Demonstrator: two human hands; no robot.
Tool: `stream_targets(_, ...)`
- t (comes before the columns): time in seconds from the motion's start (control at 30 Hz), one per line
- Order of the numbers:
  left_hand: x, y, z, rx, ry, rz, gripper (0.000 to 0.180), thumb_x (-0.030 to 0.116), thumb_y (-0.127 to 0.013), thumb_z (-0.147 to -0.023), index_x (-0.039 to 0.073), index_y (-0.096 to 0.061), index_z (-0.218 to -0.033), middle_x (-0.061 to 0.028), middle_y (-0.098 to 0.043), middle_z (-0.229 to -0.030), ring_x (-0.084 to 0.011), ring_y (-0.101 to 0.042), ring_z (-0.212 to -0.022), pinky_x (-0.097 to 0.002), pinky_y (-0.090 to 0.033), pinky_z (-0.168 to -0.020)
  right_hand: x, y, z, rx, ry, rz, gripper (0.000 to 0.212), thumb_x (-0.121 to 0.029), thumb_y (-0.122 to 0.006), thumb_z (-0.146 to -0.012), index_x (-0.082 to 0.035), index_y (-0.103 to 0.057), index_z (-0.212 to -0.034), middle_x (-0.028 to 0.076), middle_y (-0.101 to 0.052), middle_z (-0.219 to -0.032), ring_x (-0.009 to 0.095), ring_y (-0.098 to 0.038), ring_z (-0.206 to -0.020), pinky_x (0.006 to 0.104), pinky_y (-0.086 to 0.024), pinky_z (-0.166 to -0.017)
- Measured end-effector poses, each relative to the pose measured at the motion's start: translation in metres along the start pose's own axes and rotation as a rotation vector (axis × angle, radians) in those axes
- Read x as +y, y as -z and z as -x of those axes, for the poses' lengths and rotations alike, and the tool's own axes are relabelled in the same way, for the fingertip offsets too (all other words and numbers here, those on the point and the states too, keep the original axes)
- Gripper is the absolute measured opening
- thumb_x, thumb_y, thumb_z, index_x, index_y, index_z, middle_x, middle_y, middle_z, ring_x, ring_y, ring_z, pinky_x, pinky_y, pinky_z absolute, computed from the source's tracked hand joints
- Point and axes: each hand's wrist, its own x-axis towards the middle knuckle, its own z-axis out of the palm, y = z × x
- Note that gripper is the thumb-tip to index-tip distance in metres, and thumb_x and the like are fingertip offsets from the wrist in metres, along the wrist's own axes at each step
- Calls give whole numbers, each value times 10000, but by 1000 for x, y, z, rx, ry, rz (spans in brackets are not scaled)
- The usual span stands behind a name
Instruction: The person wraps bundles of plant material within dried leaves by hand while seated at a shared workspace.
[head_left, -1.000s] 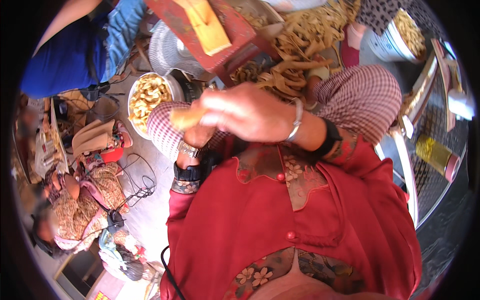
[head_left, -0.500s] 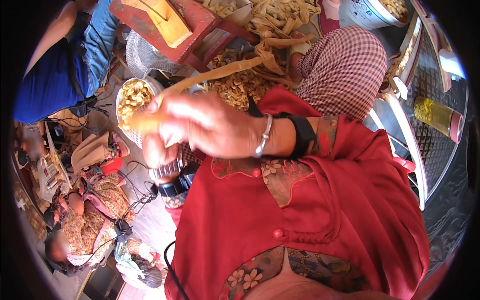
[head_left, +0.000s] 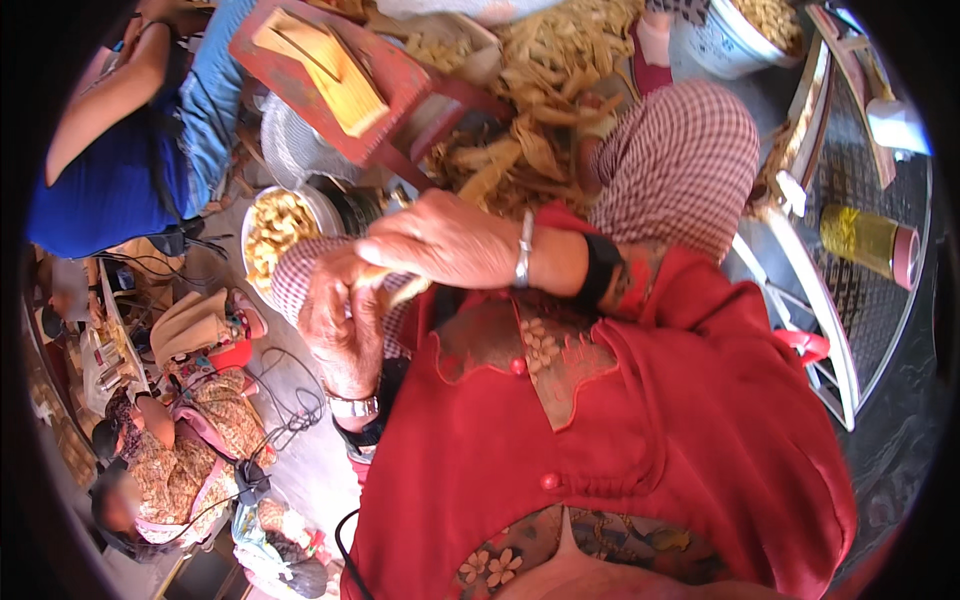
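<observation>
My left hand point(head_left: 343, 325) and my right hand point(head_left: 445, 240) meet over my lap, fingers closed and partly overlapping. Both grip a tan, leathery strip point(head_left: 410, 291), whose pale end pokes out below the right palm. Most of the strip inside the fingers is hidden, and I cannot tell how it is folded. Just beyond the right hand lies a heap of similar long dried strips point(head_left: 535, 150). To the left of my hands, a white bucket point(head_left: 250, 262) holds short, curled, yellowish pieces point(head_left: 275, 228).
A red wooden stool point(head_left: 385, 85) bearing a yellow wooden block point(head_left: 335, 80) stands ahead. Another bucket of pieces point(head_left: 720, 45) is far right, near a jar of yellowish liquid point(head_left: 868, 243) on a metal-framed rack point(head_left: 830, 330). People sit at left; black cables point(head_left: 295, 400) cross the floor.
The long strip that stretched from my hands toward the heap no longer shows at full length. My blurred, raised hands have come closer to my lap, the left wrist lower, and now look steadier.
</observation>
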Motion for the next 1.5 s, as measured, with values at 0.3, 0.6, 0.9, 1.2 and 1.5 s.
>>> stream_targets(0.3,14,-13,-8,6,323,1431,390,117,-620,-836,-25,-496,-1177,-96,-617,-952,-140,-581,-755,-217,-449,-647,-13,10,1,15,59,-299,192,-211,-516,-916,-30,-519,-853,119,-569,-712,302,-610,-676,347,-452,-566)
stream_targets(0.6,13,-34,-27,-31,53,382,366,-64,-589,-816,-2,-555,-1175,-93,-541,-1138,-188,-525,-1038,-293,-402,-921,8,10,9,166,-171,-367,357,-322,-431,-964,-4,-573,-881,14,-527,-695,83,-502,-627,238,-439,-586)
stream_targets(0.9,-13,-52,-23,-136,162,515,563,322,-515,-927,9,-355,-1366,-108,-429,-1334,-178,-478,-1139,-282,-395,-953,22,9,11,167,-200,-384,348,-315,-449,-963,-7,-549,-836,16,-523,-681,64,-489,-600,229,-418,-532)
stream_targets(1.2,4,-59,-23,-34,407,747,387,287,-442,-967,-2,-522,-1211,-21,-577,-777,-83,-526,-680,-211,-436,-591,41,5,12,285,-215,-79,309,-330,-462,-948,-32,-471,-1027,109,-612,-829,202,-614,-756,320,-470,-667)
stream_targets(1.5,-14,-58,-24,-293,487,1506,492,374,-413,-955,-66,-541,-1132,-118,-612,-887,-183,-601,-659,-345,-551,-641,31,15,23,240,-341,-242,532,-495,-339,-954,-13,-557,-896,9,-520,-679,95,-501,-625,259,-421,-563)
